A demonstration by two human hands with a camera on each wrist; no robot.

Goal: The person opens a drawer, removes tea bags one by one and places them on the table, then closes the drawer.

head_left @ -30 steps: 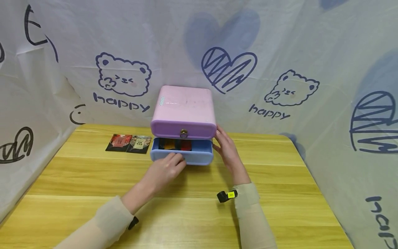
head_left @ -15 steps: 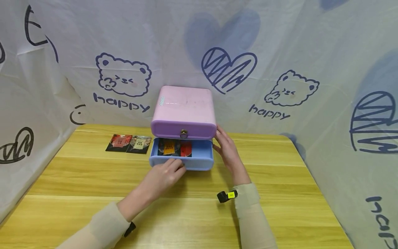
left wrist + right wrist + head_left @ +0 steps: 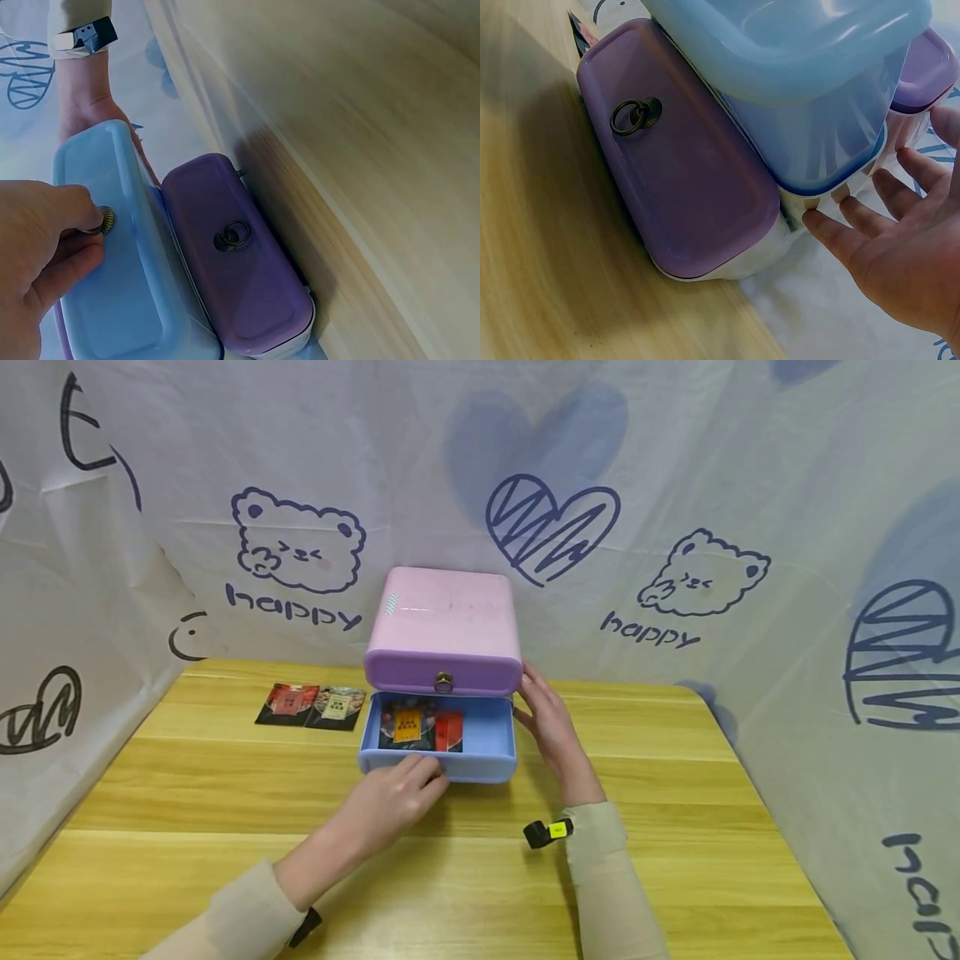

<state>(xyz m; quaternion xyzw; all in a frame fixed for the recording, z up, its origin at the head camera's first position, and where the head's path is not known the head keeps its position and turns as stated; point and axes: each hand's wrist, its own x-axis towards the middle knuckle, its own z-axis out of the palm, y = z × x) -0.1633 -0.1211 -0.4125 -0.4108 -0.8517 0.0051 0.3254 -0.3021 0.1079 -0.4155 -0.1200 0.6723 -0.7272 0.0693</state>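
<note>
My left hand (image 3: 397, 793) pinches the ring pull (image 3: 107, 220) on the front of the blue drawer (image 3: 480, 767). That drawer stands well out of a small pink drawer cabinet (image 3: 450, 610). Inside it lie a dark packet with an orange label (image 3: 407, 727) and a red-labelled packet (image 3: 448, 732), on the left side. My right hand (image 3: 551, 722) steadies the cabinet's right side, its fairly straight fingertips (image 3: 814, 217) against the wall. Above and below the blue drawer are two purple drawers, the lower one (image 3: 682, 165) pushed in, with its own ring pull (image 3: 634, 116).
Two flat dark packets, one red-labelled (image 3: 287, 703) and one cream-labelled (image 3: 337, 706), lie side by side left of the cabinet on the wooden table (image 3: 675, 827). A printed cloth (image 3: 420, 460) hangs right behind the cabinet.
The blue drawer has slid out toward me with my left hand on its pull, showing more of the packets inside. My right hand has stayed at the cabinet's side.
</note>
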